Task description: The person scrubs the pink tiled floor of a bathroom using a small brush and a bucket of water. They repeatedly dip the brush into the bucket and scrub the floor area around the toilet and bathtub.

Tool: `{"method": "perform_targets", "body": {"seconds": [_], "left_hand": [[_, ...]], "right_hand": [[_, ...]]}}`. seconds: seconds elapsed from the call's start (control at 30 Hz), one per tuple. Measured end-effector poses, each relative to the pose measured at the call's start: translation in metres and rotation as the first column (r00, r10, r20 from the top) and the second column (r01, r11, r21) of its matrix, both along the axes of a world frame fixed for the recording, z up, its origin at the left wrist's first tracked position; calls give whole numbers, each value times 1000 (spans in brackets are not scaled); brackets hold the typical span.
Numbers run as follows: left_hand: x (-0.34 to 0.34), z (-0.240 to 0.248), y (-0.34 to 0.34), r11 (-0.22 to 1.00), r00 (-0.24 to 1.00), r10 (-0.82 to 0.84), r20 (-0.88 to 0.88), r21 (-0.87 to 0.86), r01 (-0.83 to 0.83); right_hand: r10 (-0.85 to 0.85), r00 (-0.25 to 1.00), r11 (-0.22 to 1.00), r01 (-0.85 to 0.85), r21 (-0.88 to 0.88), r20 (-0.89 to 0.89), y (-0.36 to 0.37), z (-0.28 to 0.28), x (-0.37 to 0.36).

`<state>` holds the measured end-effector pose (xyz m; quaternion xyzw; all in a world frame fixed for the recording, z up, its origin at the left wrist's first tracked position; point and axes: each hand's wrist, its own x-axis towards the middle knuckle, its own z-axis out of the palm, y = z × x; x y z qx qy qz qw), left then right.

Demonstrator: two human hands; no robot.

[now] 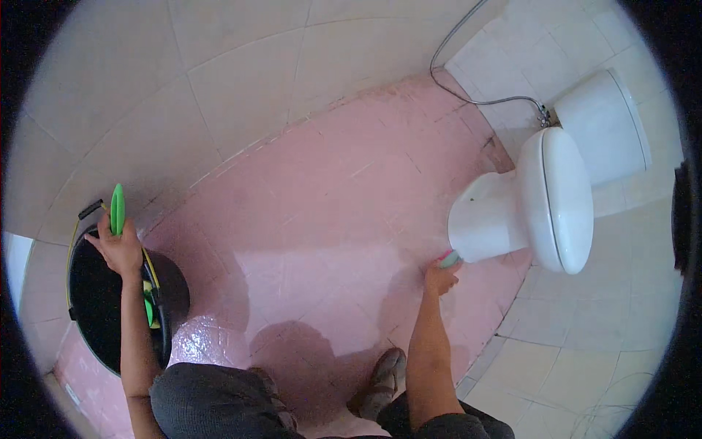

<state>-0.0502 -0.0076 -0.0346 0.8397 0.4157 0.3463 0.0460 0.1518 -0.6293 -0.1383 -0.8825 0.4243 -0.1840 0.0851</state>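
Note:
At the left, my left hand (119,252) is raised over the rim of a black bucket (175,293). Its fingers close round a slim, bright green, handle-shaped thing (118,205) that stands upright; what lies at its lower end is hidden by the hand. Further right, my right hand (441,279) reaches low to the foot of the white toilet (486,219). A small scrubber (450,259), pale green with a pink edge, is gripped there and touches or nearly touches the toilet base. Inside the bucket, a green and yellow thing (150,304) shows partly beneath my left forearm.
The floor (314,197) is pink tile, wet and shiny near the bucket. A grey hose (504,99) runs from a valve beside the toilet tank (603,128) up the wall. The toilet lid (567,201) is down. My shoes (384,377) stand at the lower middle.

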Motion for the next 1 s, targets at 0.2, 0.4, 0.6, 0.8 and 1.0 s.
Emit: {"method": "perform_targets", "body": {"seconds": [0.2, 0.4, 0.6, 0.8, 1.0], "left_hand": [[-11, -2, 10, 997, 999, -39, 0, 60, 39], [-19, -3, 13, 995, 995, -90, -34, -41, 89], [-10, 14, -8, 996, 999, -52, 7, -70, 53], [-4, 23, -12, 991, 994, -108, 13, -81, 108], [-12, 23, -9, 979, 984, -178, -4, -104, 177]], "right_hand": [[840, 542, 508, -790, 344, 5, 230, -18, -15], [991, -102, -45, -872, 487, -91, 318, -10, -56], [485, 856, 859, -504, 84, 179, 61, -3, 90], [819, 513, 491, -859, 148, 258, 244, -7, 74], [895, -402, -446, -817, 365, 192, 443, -30, -90]]}}
